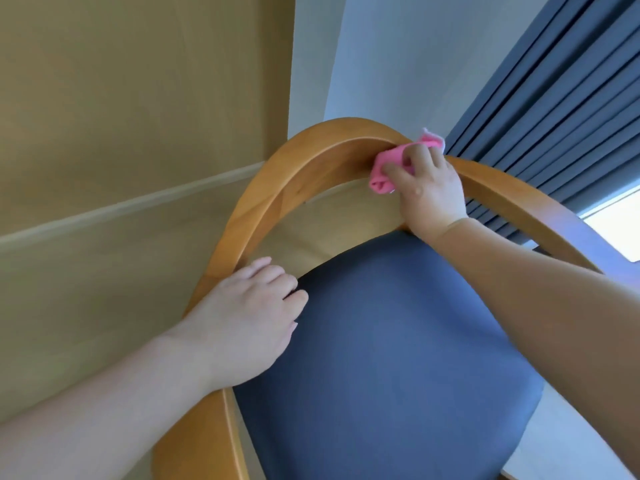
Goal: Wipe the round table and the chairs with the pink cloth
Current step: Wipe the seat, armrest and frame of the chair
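From where I sit I count one chair point(304, 174), one pink cloth point(388, 164) and two bare hands; the round table is not in my view.

Starting at the left, my left hand point(249, 317) rests on the chair's curved wooden rail where it meets the near left edge of the seat. Its fingers are curled over the wood, the fingertips down at the edge of the blue seat cushion point(391, 358) – I read it as gripping the rail, holding nothing else.

In the middle, the rail arches up and over from that hand to the top of the backrest, a single light-orange bentwood band that then sweeps down to the right. The cushion fills the space inside it, dark blue and smooth.

Further right, my right hand point(429, 192) is at the top of the arch. Its fingers are curled round the pink cloth and press it against the inner face and top edge of the rail. The cloth is bunched: a rolled end sticks out below the fingers, a paler corner pokes up behind them.

The room – a tan wood-panelled surface point(138, 98) with a pale moulding strip fills the left, a plain whitish wall point(415, 46) sits behind the chair, and pleated grey-blue curtains point(561, 109) hang at the right with bright light below them.
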Demonstrator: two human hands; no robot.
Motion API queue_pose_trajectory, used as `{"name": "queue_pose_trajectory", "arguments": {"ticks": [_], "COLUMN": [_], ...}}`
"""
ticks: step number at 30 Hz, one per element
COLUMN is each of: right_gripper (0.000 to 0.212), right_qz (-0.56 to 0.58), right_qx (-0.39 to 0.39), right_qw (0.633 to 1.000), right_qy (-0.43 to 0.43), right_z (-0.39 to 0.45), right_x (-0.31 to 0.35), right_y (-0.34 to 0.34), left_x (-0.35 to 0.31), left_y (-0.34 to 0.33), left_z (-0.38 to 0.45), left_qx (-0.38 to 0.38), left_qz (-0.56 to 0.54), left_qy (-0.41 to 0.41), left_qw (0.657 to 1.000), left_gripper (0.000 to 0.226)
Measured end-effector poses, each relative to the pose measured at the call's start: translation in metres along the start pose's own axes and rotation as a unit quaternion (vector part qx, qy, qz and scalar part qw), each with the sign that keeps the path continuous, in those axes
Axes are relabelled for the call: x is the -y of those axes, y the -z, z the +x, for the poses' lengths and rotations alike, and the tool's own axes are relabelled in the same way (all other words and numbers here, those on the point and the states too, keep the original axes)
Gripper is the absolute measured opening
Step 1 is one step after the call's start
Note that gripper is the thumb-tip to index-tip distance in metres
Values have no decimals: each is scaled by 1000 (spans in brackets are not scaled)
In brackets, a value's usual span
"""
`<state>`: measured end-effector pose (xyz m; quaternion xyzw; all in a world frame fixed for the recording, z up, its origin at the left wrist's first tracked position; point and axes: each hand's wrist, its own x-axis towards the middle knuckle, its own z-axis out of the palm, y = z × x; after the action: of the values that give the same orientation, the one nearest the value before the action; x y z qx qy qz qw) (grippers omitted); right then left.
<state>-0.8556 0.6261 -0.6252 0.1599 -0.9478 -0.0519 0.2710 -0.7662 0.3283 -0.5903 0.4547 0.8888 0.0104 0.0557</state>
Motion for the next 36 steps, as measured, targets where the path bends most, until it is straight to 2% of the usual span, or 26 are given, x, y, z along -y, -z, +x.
{"name": "queue_pose_trajectory", "arguments": {"ticks": [2,3,6,7,9,11,13,15,18,20,21,23,25,27,30,34,36], "right_gripper": [37,40,44,44,41,31,25,21,26,37,41,38,33,36,43,43,31], "right_qz": [75,118,236,258,288,319,334,349,332,365,397,507,602,630,596,550,549], "right_qx": [-2,-10,-32,-46,-59,-32,-6,6,26,69,95,111,78,46,-14,-73,-105], "right_qw": [988,967,852,812,756,742,753,787,870,871,854,789,715,667,626,610,565], "right_qy": [-138,-227,-466,-521,-585,-589,-567,-509,-365,-322,-321,-330,-347,-395,-502,-566,-606], "right_z": [-2,-4,-3,2,16,28,34,32,21,13,10,6,8,17,38,66,75], "right_x": [21,28,41,43,47,53,65,87,128,157,170,195,212,216,206,162,132], "right_y": [0,0,-1,-3,-5,-8,-8,-5,3,9,13,22,27,26,21,4,-7], "left_x": [9,12,17,20,24,29,32,36,41,47,49,56,62,68,74,71,71], "left_y": [-3,-1,6,7,14,20,25,28,32,32,32,33,36,42,54,72,77], "left_z": [-2,-1,1,1,0,-2,-6,-11,-18,-27,-32,-42,-52,-57,-57,-48,-41], "left_qx": [-16,-15,-39,-44,-38,-44,-44,-29,-14,-16,-13,2,16,46,77,96,98], "left_qz": [1,6,2,5,11,13,12,14,13,12,13,22,24,41,72,87,90], "left_qy": [16,18,-7,-17,-22,-30,-35,-42,-43,-38,-33,-21,-5,-3,-8,-6,-9], "left_qw": [1000,1000,999,999,999,999,998,999,999,999,999,1000,1000,998,994,992,991], "left_gripper": [24,23,22,22,22,21,21,23,27,28,28,29,32,37,33,38,37]}}
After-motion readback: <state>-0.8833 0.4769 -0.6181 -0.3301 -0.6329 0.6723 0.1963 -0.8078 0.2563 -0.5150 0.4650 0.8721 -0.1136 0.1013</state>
